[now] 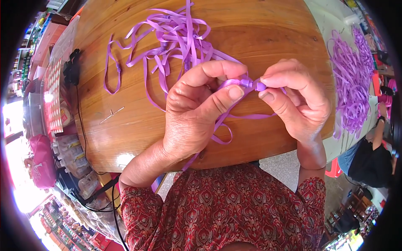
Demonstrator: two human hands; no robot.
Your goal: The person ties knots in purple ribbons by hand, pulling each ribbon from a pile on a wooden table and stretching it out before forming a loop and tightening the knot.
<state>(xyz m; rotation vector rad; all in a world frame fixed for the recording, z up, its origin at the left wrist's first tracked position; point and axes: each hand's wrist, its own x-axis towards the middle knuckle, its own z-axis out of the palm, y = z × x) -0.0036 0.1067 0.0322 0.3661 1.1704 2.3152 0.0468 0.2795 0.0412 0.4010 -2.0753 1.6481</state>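
Note:
Above the wooden table, my left hand pinches a purple ribbon with a small purple plastic clasp piece at the tips of its thumb and forefinger. Close beside it, my right hand is closed on a second purple clasp piece, a rounded bead-like end. Between the two pieces only a narrow gap shows. The purple ribbon trails below and behind both hands. Past my left hand, a loose heap of purple ribbons with small dark purple clasps lies across the table.
A large pile of purple ribbons rests on a pale surface at the right. Thin metal tools lie on the table's left part. A black cable runs along the left edge near a pink bag. Another person sits far right.

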